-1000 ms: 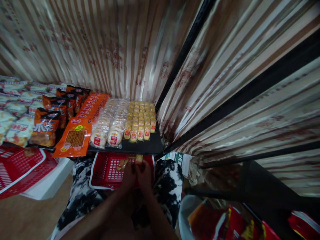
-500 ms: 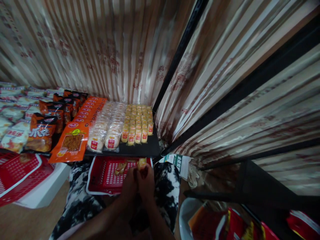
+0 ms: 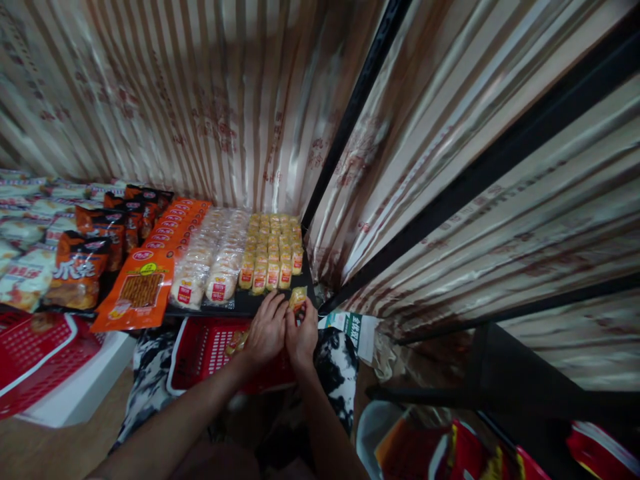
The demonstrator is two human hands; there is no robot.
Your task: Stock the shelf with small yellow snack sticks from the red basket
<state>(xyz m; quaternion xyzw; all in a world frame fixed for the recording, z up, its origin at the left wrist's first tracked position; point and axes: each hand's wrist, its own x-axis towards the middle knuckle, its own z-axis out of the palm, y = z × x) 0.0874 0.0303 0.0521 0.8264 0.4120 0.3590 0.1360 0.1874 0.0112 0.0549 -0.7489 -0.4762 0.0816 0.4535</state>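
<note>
My right hand pinches a small yellow wrapped snack cake at the front right of the black shelf. Beside it, my left hand rests at the shelf's front edge, fingers stretched forward and holding nothing that shows. Just beyond the hands stand tight rows of the same yellow snack cakes. Below, on the lap, sits a red basket with a few more yellow packets inside, partly covered by my left forearm.
Left of the cakes lie clear-wrapped round white snacks, orange stick packets, orange-black bags and white bags. Another red basket sits on a white box. Black poles and a striped curtain border the shelf.
Both hands have moved forward and up from over the basket to the shelf's front edge. The right hand brings the yellow snack cake along; the left hand's fingers have stretched out.
</note>
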